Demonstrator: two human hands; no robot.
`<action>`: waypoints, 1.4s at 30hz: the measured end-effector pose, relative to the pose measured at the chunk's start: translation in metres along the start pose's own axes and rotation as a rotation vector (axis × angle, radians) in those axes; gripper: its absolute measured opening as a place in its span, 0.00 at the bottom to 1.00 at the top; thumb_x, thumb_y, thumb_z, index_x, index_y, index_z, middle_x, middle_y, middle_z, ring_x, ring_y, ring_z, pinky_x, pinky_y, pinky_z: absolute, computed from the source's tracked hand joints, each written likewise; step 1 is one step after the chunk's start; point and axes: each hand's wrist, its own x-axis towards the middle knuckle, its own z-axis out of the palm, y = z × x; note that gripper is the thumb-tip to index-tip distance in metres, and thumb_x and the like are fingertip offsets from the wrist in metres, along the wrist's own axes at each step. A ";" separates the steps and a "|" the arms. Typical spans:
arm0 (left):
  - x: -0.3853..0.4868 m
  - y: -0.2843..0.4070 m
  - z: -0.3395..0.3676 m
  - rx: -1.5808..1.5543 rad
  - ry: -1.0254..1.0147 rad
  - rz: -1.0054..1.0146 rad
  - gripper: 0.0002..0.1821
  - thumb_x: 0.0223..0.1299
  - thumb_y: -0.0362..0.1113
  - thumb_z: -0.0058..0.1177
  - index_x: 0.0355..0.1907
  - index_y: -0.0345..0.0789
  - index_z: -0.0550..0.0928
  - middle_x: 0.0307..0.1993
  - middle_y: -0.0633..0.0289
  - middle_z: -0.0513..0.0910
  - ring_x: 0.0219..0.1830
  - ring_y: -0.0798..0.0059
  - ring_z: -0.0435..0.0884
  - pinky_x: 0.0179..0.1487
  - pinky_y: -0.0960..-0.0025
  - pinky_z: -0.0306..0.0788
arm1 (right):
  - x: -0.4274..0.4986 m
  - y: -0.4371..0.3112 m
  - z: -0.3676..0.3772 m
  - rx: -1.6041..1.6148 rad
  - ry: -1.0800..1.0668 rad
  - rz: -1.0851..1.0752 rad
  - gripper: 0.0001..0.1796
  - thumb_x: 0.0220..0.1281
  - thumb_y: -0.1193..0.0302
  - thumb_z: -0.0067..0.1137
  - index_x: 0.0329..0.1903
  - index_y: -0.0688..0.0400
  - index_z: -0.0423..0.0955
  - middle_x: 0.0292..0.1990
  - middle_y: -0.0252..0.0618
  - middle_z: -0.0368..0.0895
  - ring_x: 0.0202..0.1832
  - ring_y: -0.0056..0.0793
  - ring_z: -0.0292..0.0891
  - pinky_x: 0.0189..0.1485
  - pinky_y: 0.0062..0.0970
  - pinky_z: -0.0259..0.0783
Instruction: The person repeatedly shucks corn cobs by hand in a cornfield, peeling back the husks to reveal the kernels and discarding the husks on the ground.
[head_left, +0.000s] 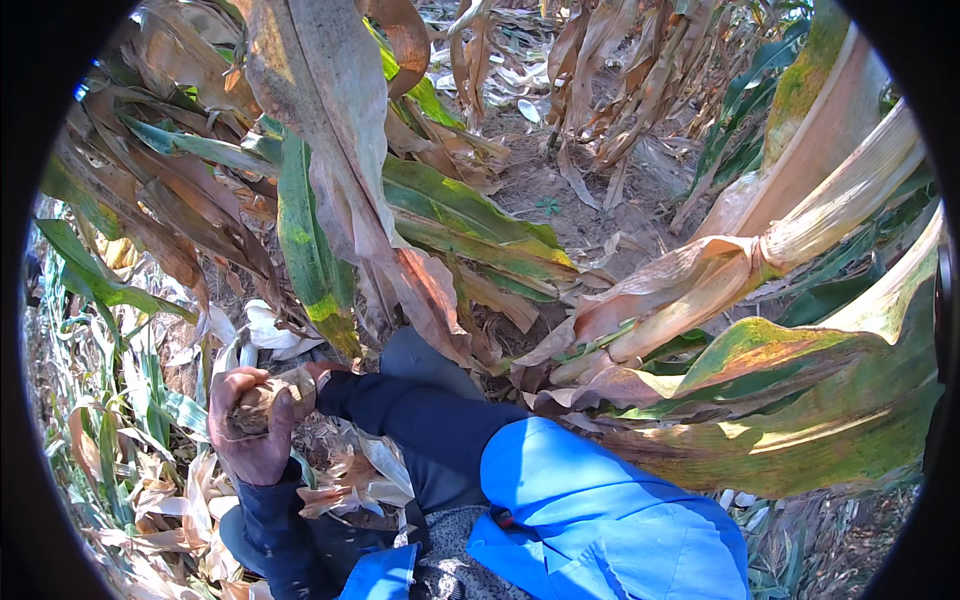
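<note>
At the lower left, my left hand (255, 431) is curled around an ear of corn in its dry husk (264, 399), the thumb lying across it. My right hand (325, 370) is at the other end of the ear, mostly hidden behind the husk and its dark sleeve; part of it touches the ear. Pale peeled husk leaves (271, 328) lie just beyond my hands, and more dry husk pieces (349, 480) are below, near my legs.
A thick corn stalk (832, 195) slants in from the right, with broad yellow-green leaves (795, 442) beneath. Drying leaves (322, 97) hang close in front. Bare soil (585, 202) shows between the plants, and loose husks (195, 510) litter the ground at left.
</note>
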 end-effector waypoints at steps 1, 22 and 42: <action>0.000 -0.008 -0.006 -0.026 0.068 -0.032 0.18 0.53 0.35 0.64 0.42 0.30 0.75 0.38 0.53 0.78 0.40 0.67 0.77 0.48 0.67 0.70 | 0.000 -0.005 -0.001 -0.070 0.013 0.093 0.21 0.51 0.54 0.63 0.44 0.52 0.80 0.40 0.48 0.84 0.44 0.46 0.81 0.47 0.42 0.75; -0.063 -0.135 -0.075 -1.186 0.625 -0.765 0.27 0.63 0.51 0.52 0.61 0.41 0.72 0.61 0.56 0.72 0.62 0.56 0.71 0.61 0.46 0.69 | 0.075 0.014 0.045 1.822 0.543 -0.087 0.16 0.63 0.67 0.42 0.36 0.63 0.78 0.36 0.44 0.83 0.39 0.34 0.80 0.45 0.34 0.75; -0.112 -0.194 -0.065 -1.253 0.790 -0.911 0.27 0.64 0.43 0.53 0.62 0.32 0.70 0.59 0.50 0.75 0.60 0.54 0.74 0.63 0.50 0.71 | 0.084 -0.031 0.084 1.925 0.075 -0.061 0.17 0.63 0.61 0.49 0.41 0.62 0.78 0.36 0.45 0.84 0.32 0.36 0.82 0.41 0.38 0.78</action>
